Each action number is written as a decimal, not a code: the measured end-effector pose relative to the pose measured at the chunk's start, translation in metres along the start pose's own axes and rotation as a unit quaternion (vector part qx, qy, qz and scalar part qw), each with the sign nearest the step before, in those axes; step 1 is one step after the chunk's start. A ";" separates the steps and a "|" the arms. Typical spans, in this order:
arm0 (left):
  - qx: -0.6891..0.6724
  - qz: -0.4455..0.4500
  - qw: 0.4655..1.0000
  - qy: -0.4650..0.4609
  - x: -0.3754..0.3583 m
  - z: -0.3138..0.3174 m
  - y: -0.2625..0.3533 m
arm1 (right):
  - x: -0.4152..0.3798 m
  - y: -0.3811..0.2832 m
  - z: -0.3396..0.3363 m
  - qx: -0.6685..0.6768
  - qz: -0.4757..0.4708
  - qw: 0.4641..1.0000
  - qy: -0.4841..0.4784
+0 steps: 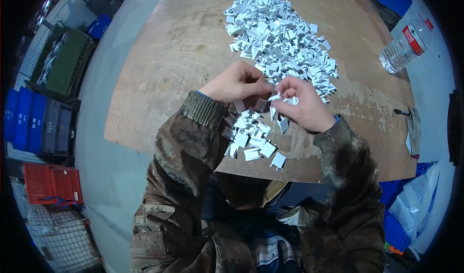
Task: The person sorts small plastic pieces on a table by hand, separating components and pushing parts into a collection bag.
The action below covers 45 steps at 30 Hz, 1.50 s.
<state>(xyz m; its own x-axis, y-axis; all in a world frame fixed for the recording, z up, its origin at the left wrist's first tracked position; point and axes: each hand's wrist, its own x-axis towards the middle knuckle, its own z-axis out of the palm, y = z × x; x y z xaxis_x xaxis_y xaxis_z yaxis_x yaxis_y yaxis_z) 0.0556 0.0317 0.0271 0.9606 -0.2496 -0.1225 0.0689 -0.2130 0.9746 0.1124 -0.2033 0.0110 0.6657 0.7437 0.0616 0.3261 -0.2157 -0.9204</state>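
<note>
My left hand [234,83] is closed, thumb and fingertips pinched together close to the right hand's fingertips. What it pinches, if anything, is hidden. My right hand [307,106] is curled around several small white plastic pieces [276,109], which poke out between thumb and fingers. Below both hands, near the table's front edge, lies a small scattered group of flat white plastic pieces [251,135], some with thin tabs. Just beyond the hands a large heap of similar white plastic pieces [275,36] spreads up the wooden table [164,65].
A water bottle with a red cap [406,46] stands at the right edge. A glove [413,130] and a dark pen-like item [401,112] lie below it. Blue crates [29,118], a red crate [53,183] and a green bin [67,63] stand on the floor at left.
</note>
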 end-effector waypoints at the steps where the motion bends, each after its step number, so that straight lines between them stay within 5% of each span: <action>1: -0.016 0.044 0.999 0.025 0.002 0.003 -0.003 | 0.000 0.001 -0.001 0.072 0.021 0.997 0.025; 7: 0.160 0.107 0.981 0.032 0.001 0.022 0.014 | -0.003 -0.004 -0.004 0.327 0.142 0.933 0.056; 12: 0.128 0.021 0.992 0.010 -0.006 -0.001 0.011 | 0.000 -0.014 -0.017 0.433 0.150 0.889 0.027; 16: 0.305 -0.075 0.938 0.143 -0.004 -0.018 0.009 | 0.001 -0.013 -0.026 0.017 0.112 0.992 0.058; 22: 0.279 0.016 0.955 0.102 0.003 -0.006 -0.004 | -0.009 0.009 -0.011 -0.272 -0.082 0.955 0.091; 26: 0.256 0.009 0.966 0.038 0.001 -0.006 -0.004 | -0.010 -0.003 -0.023 -0.191 -0.054 0.977 -0.080; 31: 0.131 0.011 0.990 0.046 0.001 0.010 0.007 | -0.005 -0.012 -0.020 -0.039 0.036 0.997 0.059; 36: 0.141 0.084 0.984 0.062 0.001 0.020 0.007 | -0.002 -0.011 -0.006 0.104 0.058 0.992 0.035; 42: 0.109 0.094 0.988 0.057 0.002 0.023 0.008 | 0.003 0.004 0.002 0.116 -0.006 0.991 0.060; 45: 0.027 0.156 0.979 0.132 0.008 0.030 0.006 | -0.005 -0.027 -0.018 0.415 0.110 0.903 -0.011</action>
<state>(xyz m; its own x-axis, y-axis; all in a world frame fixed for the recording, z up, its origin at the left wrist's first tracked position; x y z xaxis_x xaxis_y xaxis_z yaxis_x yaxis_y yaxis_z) 0.0555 -0.0002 0.0258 0.9693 -0.0590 0.2387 -0.2459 -0.2165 0.9448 0.1126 -0.2121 0.0424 0.6359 0.7556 -0.1572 -0.4342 0.1818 -0.8823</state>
